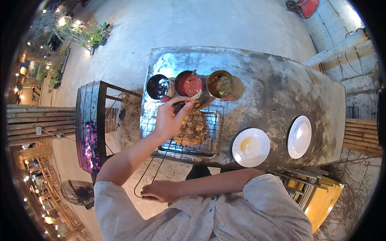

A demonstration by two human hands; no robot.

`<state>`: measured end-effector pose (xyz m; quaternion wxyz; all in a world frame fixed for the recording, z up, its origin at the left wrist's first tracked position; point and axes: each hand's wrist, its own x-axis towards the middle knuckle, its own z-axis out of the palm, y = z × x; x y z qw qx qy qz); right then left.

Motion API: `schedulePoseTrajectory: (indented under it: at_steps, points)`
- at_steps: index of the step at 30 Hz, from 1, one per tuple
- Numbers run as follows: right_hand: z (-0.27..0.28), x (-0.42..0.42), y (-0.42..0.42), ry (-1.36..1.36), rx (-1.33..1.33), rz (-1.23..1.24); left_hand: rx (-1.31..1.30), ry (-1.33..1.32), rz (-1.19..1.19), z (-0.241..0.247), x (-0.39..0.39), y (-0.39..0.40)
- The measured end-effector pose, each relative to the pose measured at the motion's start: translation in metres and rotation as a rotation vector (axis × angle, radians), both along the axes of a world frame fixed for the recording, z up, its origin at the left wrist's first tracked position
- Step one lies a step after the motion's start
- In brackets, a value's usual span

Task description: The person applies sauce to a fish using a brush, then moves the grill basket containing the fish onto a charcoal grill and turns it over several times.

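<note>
My left hand (171, 116) pinches a dark-handled utensil (178, 104) whose far end I cannot make out clearly. It is above a wire grill basket (221, 120), just in front of the sauce pots. Browned, flattened food (190, 131), possibly meat, lies inside the basket. Under it is a shiny metal tray (214, 152). Close to my body, my right hand (161, 191) is closed around the basket's long wire handle (143, 177). Behind the basket stand a pot of dark sauce (158, 86), a pot of red sauce (188, 86) containing a utensil, and a pot of brownish sauce (221, 83).
On the stained table (265, 99) sit a white plate with yellowish liquid (251, 147) and another white plate (300, 137). A charcoal grill with glowing coals (91, 147) stands left of the table. A fan (77, 192) is beyond it. Yellow furniture (324, 198) stands at lower right.
</note>
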<state>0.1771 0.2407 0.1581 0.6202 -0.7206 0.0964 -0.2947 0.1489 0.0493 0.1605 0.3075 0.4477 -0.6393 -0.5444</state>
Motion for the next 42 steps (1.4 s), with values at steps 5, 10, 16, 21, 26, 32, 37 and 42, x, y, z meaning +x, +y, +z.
schedulePoseTrajectory:
  at_steps: [5,10,16,21,26,32,37,42]
  points:
    - [-0.023,0.014,0.019,0.069,-0.071,0.028,-0.395,-0.222,-0.160,-0.077,-0.078,-0.057]
    - [-0.056,0.042,0.047,0.261,-0.114,0.253,-0.318,-0.425,-0.156,-0.159,-0.142,-0.078]
    - [-0.037,0.033,0.044,0.161,-0.033,0.188,-0.137,-0.183,0.153,-0.232,-0.137,-0.089]
    - [-0.019,0.022,0.025,0.116,-0.014,0.055,0.542,0.374,0.286,-0.200,-0.113,-0.113]
    - [0.005,0.009,0.003,0.045,-0.053,-0.147,0.533,0.526,0.326,-0.090,-0.063,-0.118]
    - [0.039,-0.011,-0.030,0.158,-0.196,-0.389,-0.680,-0.703,0.061,0.104,0.072,-0.091]
    - [0.108,-0.038,-0.082,0.193,-0.072,-0.540,-0.123,0.635,0.699,0.203,0.240,-0.032]
    - [0.123,-0.055,-0.131,0.199,0.035,-0.567,-0.432,0.624,1.065,0.190,0.329,0.113]
